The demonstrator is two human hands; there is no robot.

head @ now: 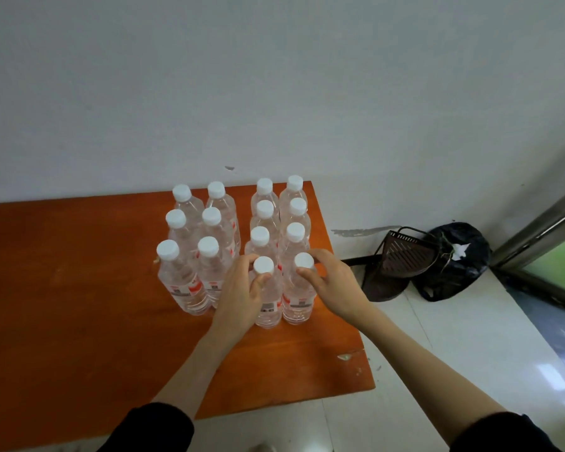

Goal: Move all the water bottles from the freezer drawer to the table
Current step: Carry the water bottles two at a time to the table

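Observation:
Several clear water bottles with white caps stand upright in rows on the orange table [62, 288], near its right end by the wall. My left hand [242, 295] grips the neck of the front bottle [268, 305] just under its cap. My right hand [330, 282] holds the neck of the bottle beside it [299, 305]. Both of these bottles stand on the tabletop at the front of the right-hand rows. The freezer drawer is out of view.
A white wall runs behind the table. On the pale tiled floor to the right sit a dark brown plastic basket [402, 265] and a black rubbish bag [454, 262]. A metal door frame [542, 223] stands at the far right.

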